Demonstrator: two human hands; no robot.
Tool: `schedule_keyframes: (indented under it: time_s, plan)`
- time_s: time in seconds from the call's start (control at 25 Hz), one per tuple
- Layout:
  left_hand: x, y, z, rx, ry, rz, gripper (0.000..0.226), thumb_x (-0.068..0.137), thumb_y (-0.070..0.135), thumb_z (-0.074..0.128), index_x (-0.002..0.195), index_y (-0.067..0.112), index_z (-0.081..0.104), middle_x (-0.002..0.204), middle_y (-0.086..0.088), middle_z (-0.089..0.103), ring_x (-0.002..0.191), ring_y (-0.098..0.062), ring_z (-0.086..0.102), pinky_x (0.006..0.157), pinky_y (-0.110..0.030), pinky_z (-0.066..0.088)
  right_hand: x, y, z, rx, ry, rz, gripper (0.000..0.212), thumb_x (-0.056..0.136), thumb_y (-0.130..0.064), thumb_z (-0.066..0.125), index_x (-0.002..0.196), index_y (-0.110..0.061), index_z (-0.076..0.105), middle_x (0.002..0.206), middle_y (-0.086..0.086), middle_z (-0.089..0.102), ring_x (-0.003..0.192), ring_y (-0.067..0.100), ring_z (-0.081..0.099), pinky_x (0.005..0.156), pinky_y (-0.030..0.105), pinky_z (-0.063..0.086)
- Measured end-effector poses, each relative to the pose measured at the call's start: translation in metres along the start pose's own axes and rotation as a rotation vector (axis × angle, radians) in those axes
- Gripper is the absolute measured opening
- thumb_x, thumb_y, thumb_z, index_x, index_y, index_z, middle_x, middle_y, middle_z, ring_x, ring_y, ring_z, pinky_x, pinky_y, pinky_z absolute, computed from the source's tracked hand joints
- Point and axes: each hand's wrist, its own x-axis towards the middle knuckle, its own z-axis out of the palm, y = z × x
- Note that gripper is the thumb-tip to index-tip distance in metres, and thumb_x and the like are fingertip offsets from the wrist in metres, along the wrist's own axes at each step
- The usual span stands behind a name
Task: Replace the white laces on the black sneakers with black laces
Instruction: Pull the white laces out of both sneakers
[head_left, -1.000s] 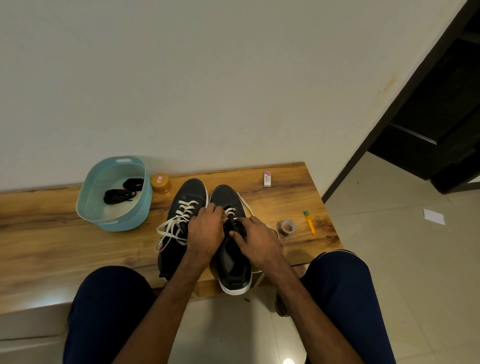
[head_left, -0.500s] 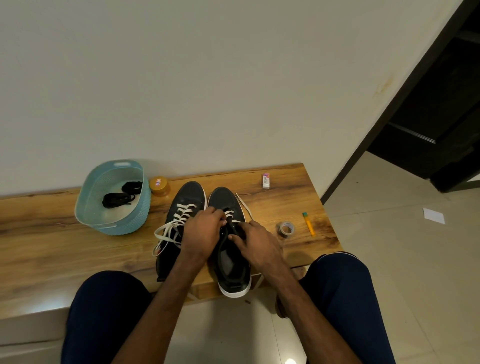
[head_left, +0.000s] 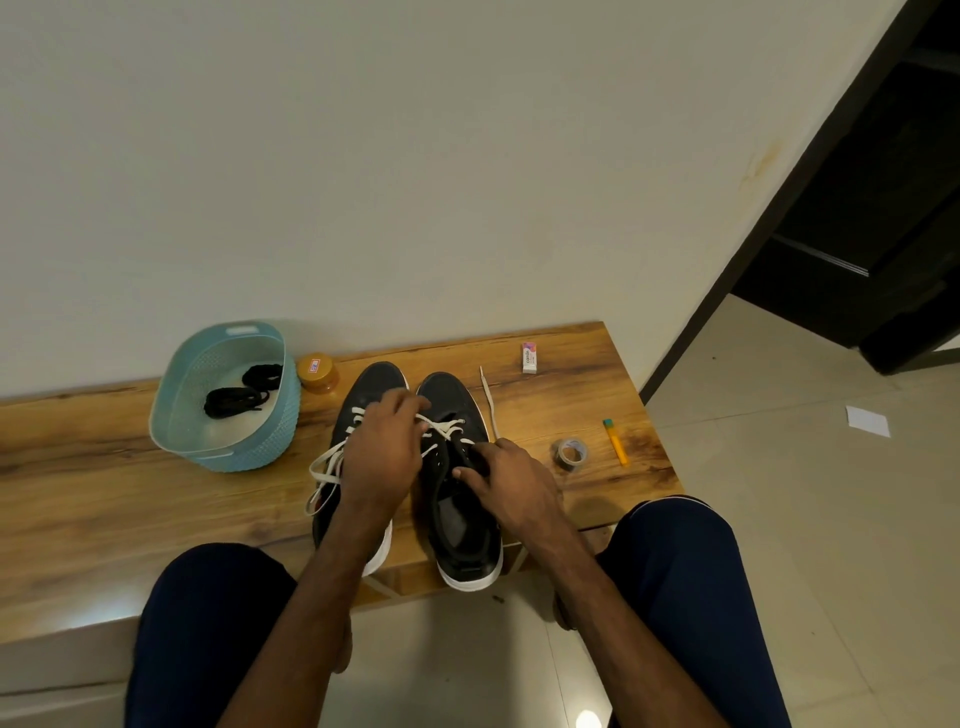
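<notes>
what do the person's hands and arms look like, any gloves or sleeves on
No gloves: the left hand and right hand are bare, and no ring or watch shows. Both forearms are bare down to the frame's lower edge, so no sleeve is in view. The only clothing seen is dark navy trousers, with a thin pale line over the right knee.

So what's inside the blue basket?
Two coiled black laces lie inside the blue basket, on its pale bottom. Its near wall hides the bottom's front edge.
</notes>
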Motion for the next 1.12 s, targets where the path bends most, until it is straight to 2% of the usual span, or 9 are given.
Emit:
schedule_keyframes:
  time_s: [0.08, 0.16, 0.36, 0.48, 0.68, 0.76, 0.84, 0.96, 1.12]
  plan:
    - [-0.002, 0.007, 0.007, 0.045, -0.128, 0.042, 0.027, 0.099, 0.026, 0.052, 0.123, 0.021, 0.063, 0.126, 0.002, 0.058, 0.109, -0.018, 0.058, 0.082, -0.037, 0.054, -0.001, 0.0, 0.0, 0.0, 0.003, 0.001, 0.045, 0.096, -0.054, 0.051, 0.127, -0.022, 0.06, 0.115, 0.003, 0.061, 0.104, 0.024, 0.061, 0.086, 0.04, 0.052]
    - [-0.002, 0.007, 0.013, 0.068, -0.153, -0.004, 0.024, 0.1, 0.029, 0.05, 0.117, 0.022, 0.066, 0.118, 0.003, 0.06, 0.101, -0.017, 0.06, 0.078, -0.034, 0.053, -0.001, -0.001, 0.0, 0.001, 0.005, 0.001, 0.045, 0.096, -0.054, 0.051, 0.127, -0.022, 0.06, 0.114, 0.003, 0.061, 0.103, 0.024, 0.061, 0.086, 0.04, 0.052]
    - [0.001, 0.005, 0.0, 0.04, 0.044, -0.134, 0.013, 0.096, 0.018, 0.058, 0.102, 0.016, 0.069, 0.108, -0.002, 0.06, 0.081, -0.019, 0.062, 0.062, -0.03, 0.044, -0.001, -0.002, -0.002, 0.002, -0.003, -0.005, 0.046, 0.096, -0.054, 0.052, 0.13, -0.024, 0.059, 0.115, 0.002, 0.061, 0.104, 0.024, 0.061, 0.087, 0.042, 0.052]
    - [0.005, -0.009, -0.018, 0.023, 0.142, -0.268, 0.011, 0.096, 0.017, 0.058, 0.099, 0.015, 0.069, 0.108, -0.003, 0.061, 0.081, -0.022, 0.061, 0.061, -0.031, 0.039, -0.001, -0.002, -0.004, 0.006, -0.009, -0.008, 0.046, 0.096, -0.053, 0.053, 0.13, -0.024, 0.059, 0.116, 0.002, 0.061, 0.105, 0.023, 0.061, 0.088, 0.04, 0.051]
    - [-0.001, 0.004, -0.004, 0.136, -0.035, -0.033, 0.031, 0.098, 0.029, 0.056, 0.126, 0.019, 0.062, 0.13, -0.001, 0.056, 0.111, -0.022, 0.057, 0.075, -0.035, 0.052, 0.001, -0.005, -0.003, -0.034, 0.006, -0.012, 0.044, 0.096, -0.052, 0.054, 0.126, -0.021, 0.061, 0.116, 0.003, 0.062, 0.104, 0.024, 0.061, 0.088, 0.041, 0.052]
    - [-0.003, 0.011, 0.006, 0.195, -0.099, 0.027, 0.034, 0.099, 0.03, 0.052, 0.132, 0.022, 0.059, 0.135, 0.001, 0.054, 0.115, -0.022, 0.055, 0.079, -0.037, 0.055, 0.002, -0.006, -0.003, -0.052, 0.009, -0.014, 0.043, 0.096, -0.051, 0.054, 0.124, -0.02, 0.061, 0.115, 0.004, 0.062, 0.104, 0.025, 0.062, 0.089, 0.042, 0.051]
    - [-0.004, 0.014, 0.012, 0.245, -0.144, 0.058, 0.033, 0.101, 0.03, 0.049, 0.131, 0.023, 0.059, 0.131, 0.001, 0.057, 0.112, -0.021, 0.057, 0.08, -0.038, 0.055, 0.002, -0.005, -0.003, -0.047, 0.008, -0.017, 0.041, 0.096, -0.051, 0.053, 0.123, -0.02, 0.061, 0.115, 0.004, 0.061, 0.103, 0.026, 0.062, 0.088, 0.041, 0.05]
    - [-0.005, 0.013, 0.017, 0.291, -0.132, 0.092, 0.027, 0.099, 0.027, 0.052, 0.123, 0.019, 0.062, 0.117, -0.002, 0.063, 0.099, -0.019, 0.061, 0.072, -0.033, 0.054, 0.001, -0.003, -0.003, -0.032, 0.014, -0.023, 0.041, 0.096, -0.051, 0.053, 0.124, -0.021, 0.061, 0.114, 0.004, 0.061, 0.103, 0.025, 0.062, 0.086, 0.039, 0.049]
    - [-0.01, 0.011, 0.012, 0.224, -0.071, 0.043, 0.013, 0.095, 0.023, 0.06, 0.105, 0.017, 0.066, 0.099, -0.001, 0.065, 0.082, -0.016, 0.061, 0.06, -0.027, 0.042, 0.003, -0.002, -0.003, -0.049, 0.012, -0.02, 0.042, 0.096, -0.051, 0.054, 0.124, -0.02, 0.06, 0.115, 0.004, 0.061, 0.104, 0.026, 0.061, 0.087, 0.04, 0.049]
